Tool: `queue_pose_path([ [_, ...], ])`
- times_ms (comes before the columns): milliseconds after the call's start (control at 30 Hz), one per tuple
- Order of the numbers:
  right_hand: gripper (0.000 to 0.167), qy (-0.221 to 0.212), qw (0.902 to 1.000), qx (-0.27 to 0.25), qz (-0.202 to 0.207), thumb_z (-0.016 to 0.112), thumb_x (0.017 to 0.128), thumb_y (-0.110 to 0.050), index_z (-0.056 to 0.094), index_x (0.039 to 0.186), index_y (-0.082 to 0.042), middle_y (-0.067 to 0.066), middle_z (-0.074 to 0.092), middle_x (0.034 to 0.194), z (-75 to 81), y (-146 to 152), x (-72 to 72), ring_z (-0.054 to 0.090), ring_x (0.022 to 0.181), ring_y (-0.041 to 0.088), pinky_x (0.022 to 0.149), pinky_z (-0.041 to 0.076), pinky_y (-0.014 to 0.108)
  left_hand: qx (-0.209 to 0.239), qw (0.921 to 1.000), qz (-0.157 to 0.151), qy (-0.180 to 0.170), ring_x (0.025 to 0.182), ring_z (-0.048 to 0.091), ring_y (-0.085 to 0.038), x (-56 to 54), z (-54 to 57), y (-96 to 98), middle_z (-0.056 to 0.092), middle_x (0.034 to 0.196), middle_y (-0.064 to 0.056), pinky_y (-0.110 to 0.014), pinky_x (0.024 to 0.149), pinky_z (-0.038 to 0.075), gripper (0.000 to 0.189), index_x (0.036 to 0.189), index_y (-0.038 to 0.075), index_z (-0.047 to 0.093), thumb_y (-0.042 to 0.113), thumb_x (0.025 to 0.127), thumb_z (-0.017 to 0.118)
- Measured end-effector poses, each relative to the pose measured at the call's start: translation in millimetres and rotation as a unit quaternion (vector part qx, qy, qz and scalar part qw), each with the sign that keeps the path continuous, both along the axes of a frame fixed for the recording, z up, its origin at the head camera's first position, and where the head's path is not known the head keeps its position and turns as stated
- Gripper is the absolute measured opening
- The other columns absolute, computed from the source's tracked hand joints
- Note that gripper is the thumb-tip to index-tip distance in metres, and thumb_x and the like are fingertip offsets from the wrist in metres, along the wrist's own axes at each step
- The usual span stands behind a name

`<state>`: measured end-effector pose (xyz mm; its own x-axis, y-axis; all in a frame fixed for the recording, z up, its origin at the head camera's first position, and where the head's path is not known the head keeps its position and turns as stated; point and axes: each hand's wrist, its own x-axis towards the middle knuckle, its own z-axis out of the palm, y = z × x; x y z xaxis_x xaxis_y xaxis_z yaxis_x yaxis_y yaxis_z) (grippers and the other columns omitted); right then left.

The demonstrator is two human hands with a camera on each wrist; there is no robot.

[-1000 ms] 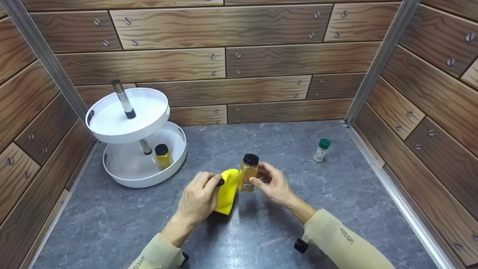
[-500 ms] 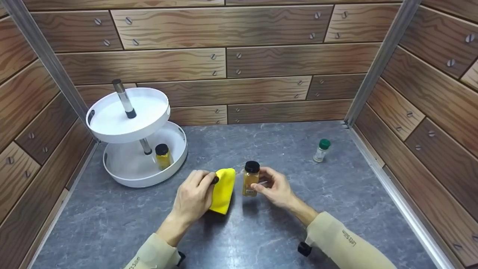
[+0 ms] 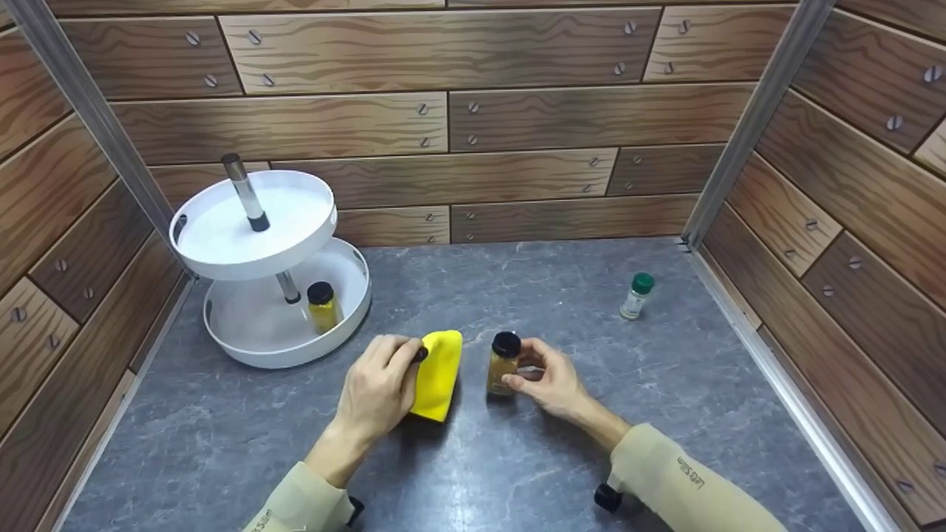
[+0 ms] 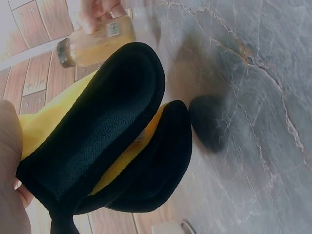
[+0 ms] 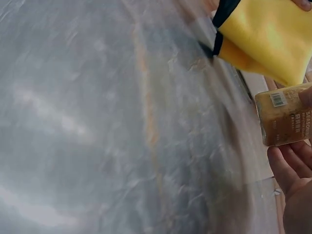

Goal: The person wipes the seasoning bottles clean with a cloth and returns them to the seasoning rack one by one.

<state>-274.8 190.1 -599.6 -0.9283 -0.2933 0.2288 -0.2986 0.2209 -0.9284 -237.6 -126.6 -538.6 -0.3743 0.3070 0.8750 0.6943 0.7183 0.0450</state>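
My left hand (image 3: 377, 384) pinches a folded yellow cloth (image 3: 440, 377), whose black-edged folds hang down over the table. The left wrist view shows the dark side of this cloth (image 4: 97, 122) close up. To its right, my right hand (image 3: 554, 380) holds a spice bottle (image 3: 504, 369) with a black cap and yellow-brown contents, thumb on one side and fingers on the other. The bottle is upright, low over the table; whether its base touches is hard to tell. A barcode shows on the bottle (image 5: 285, 117) in the right wrist view. Cloth and bottle are apart.
A white two-tier round stand (image 3: 288, 358) is at the left; its lower tray holds another black-capped yellow spice bottle (image 3: 323, 310). A small green-capped spice jar (image 3: 636, 297) stands at the back right. Wood-patterned walls (image 3: 532, 122) enclose the grey marbled table (image 3: 532, 277).
My right hand has lowered the spice bottle and moved it slightly right, off the cloth. My left hand has drawn the cloth a little to the left.
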Motion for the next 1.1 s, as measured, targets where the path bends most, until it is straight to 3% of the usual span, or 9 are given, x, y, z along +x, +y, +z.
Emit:
queue_pose_path([
  [200,0.048,0.016,0.9989,0.044,0.006,0.090,0.090,-0.003,0.068,0.132,0.005,0.024,0.080,0.123,-8.4,3,1.8,0.078,0.116,0.027,0.107,0.067,0.046,0.006,1.0000,0.000,-0.008,0.087,0.069,-0.025,0.9,0.2,-2.1,0.073,0.097,-0.008,-0.035,0.077,0.063,0.015,0.110,0.002,0.078,0.001,0.095,0.078],
  [467,0.050,0.037,0.9973,0.063,0.002,0.090,0.087,-0.003,0.068,0.131,0.002,0.021,0.082,0.123,-15.3,4,2.8,0.080,0.118,0.027,0.109,0.065,0.047,0.016,0.9998,-0.003,-0.011,0.088,0.070,-0.026,2.0,-0.4,-4.8,0.073,0.097,-0.009,-0.036,0.078,0.064,0.018,0.112,0.000,0.078,0.000,0.093,0.079],
  [600,0.063,0.024,0.9966,0.052,0.060,0.081,0.084,0.007,0.059,0.143,0.007,0.028,0.075,0.136,-8.5,10,-4.5,0.074,0.129,0.038,0.114,0.062,0.056,0.019,0.9997,-0.005,-0.012,0.088,0.071,-0.027,2.4,-1.1,-6.4,0.073,0.097,-0.010,-0.037,0.079,0.064,0.019,0.112,-0.001,0.079,0.000,0.093,0.079],
  [700,0.079,-0.007,0.9914,0.037,0.125,0.067,0.080,0.015,0.047,0.157,0.009,0.034,0.063,0.152,1.0,14,-14.8,0.066,0.141,0.037,0.121,0.057,0.059,0.022,0.9996,-0.004,-0.016,0.089,0.071,-0.028,2.8,-1.1,-7.9,0.073,0.098,-0.011,-0.038,0.080,0.065,0.018,0.112,-0.002,0.079,0.001,0.094,0.078],
  [800,0.085,-0.028,0.9821,0.043,0.181,0.059,0.079,0.017,0.043,0.162,0.009,0.038,0.053,0.161,9.2,14,-25.8,0.060,0.147,0.020,0.122,0.055,0.046,0.026,0.9995,-0.003,-0.020,0.089,0.071,-0.028,3.6,-0.7,-8.5,0.073,0.098,-0.011,-0.038,0.081,0.065,0.018,0.113,-0.002,0.079,0.001,0.095,0.078],
  [900,0.083,-0.035,0.9722,0.058,0.224,0.055,0.078,0.018,0.046,0.161,0.009,0.039,0.052,0.162,13.3,13,-33.1,0.060,0.142,0.009,0.114,0.056,0.029,0.027,0.9995,-0.005,-0.018,0.089,0.071,-0.027,3.9,-0.9,-7.2,0.073,0.098,-0.011,-0.037,0.080,0.065,0.018,0.113,-0.001,0.078,0.002,0.096,0.078],
  [1000,0.081,-0.035,0.9672,0.071,0.241,0.052,0.076,0.019,0.053,0.156,0.008,0.037,0.058,0.157,14.3,12,-35.7,0.063,0.137,0.012,0.105,0.057,0.021,0.022,0.9997,-0.005,-0.012,0.089,0.071,-0.026,3.6,-1.1,-5.6,0.073,0.098,-0.010,-0.035,0.080,0.065,0.017,0.113,0.000,0.078,0.002,0.096,0.079],
  [1100,0.078,-0.031,0.9690,0.078,0.232,0.053,0.075,0.019,0.059,0.152,0.005,0.032,0.065,0.151,14.6,10,-36.0,0.066,0.133,0.019,0.101,0.058,0.020,0.019,0.9998,-0.003,-0.008,0.089,0.071,-0.025,3.0,-0.9,-5.1,0.073,0.098,-0.009,-0.035,0.080,0.065,0.017,0.113,0.000,0.079,0.002,0.096,0.080],
])
